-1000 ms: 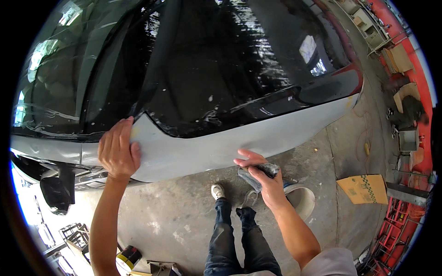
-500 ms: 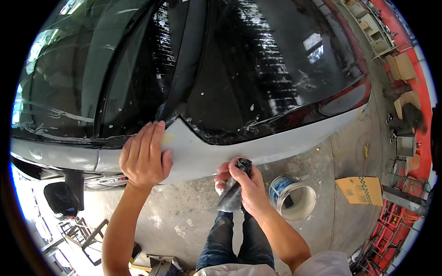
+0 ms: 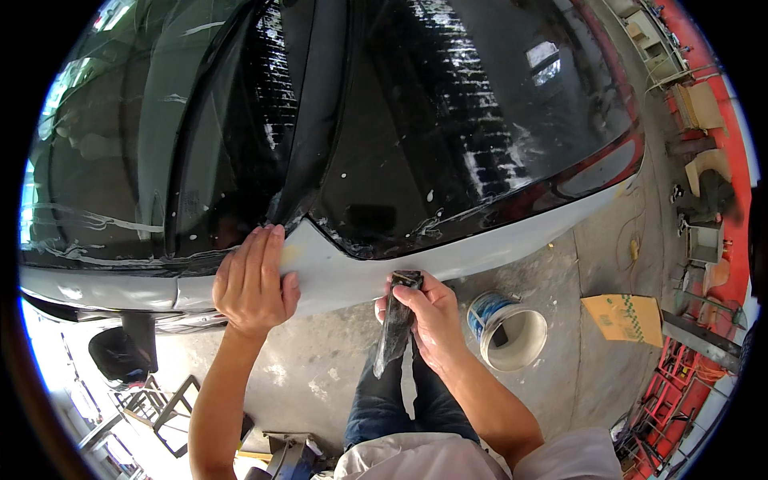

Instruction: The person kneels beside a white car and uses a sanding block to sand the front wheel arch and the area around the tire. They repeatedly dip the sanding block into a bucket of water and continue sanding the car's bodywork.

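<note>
A car's grey body panel runs under its dark side windows. Dull pale grey covers most of it, with a yellowish patch near my left fingers. My left hand rests on this panel, fingers laid flat up to the window edge and thumb apart; it holds nothing. Lower and to the right, my right hand grips a sanding block wrapped in dark sandpaper. The wrapped block tapers down toward my legs, its top end close to the panel's lower edge. My right fingers behind it are partly hidden.
A white bucket with a dark object inside stands on the concrete floor, right of my right hand. Farther right lies flattened cardboard beside red metal racks. A black side mirror juts out at left.
My right hand has turned the sandpaper-wrapped block, showing its flat top end and long face more. My left hand stays on the panel. The whole view has shifted slightly.
</note>
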Available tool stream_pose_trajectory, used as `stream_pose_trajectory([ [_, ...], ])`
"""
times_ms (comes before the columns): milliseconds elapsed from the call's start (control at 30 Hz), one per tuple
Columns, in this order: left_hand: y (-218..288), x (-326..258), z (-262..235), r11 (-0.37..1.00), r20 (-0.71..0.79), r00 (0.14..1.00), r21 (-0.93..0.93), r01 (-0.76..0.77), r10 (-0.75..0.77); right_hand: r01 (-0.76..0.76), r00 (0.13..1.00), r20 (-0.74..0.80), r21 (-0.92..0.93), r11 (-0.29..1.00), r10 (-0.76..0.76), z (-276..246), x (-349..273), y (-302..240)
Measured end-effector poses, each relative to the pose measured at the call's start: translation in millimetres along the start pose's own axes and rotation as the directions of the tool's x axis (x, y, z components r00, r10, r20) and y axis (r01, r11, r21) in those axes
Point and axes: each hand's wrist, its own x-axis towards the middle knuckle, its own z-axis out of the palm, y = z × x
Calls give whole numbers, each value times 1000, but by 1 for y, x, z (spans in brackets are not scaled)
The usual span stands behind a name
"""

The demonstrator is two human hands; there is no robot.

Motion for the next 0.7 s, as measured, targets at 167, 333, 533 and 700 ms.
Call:
stream_pose_trajectory([
  [167,-1,1,-1,999,-10,1000,-40,9,-10,-10,1000,-28,-160,987,6,3,-2,-5],
  [333,22,-5,-20,954,-143,987,-298,25,-71,112,993,69,-381,918,-92,-2,-16,-3],
  [533,77,5,-43,-135,767,629,-642,755,-126,371,928,243,-643,670,-281,-1,-30,-2],
  [700,62,-2,-30,-223,814,580,-569,792,-16,221,975,135,-671,708,-176,3,-36,-7],
])
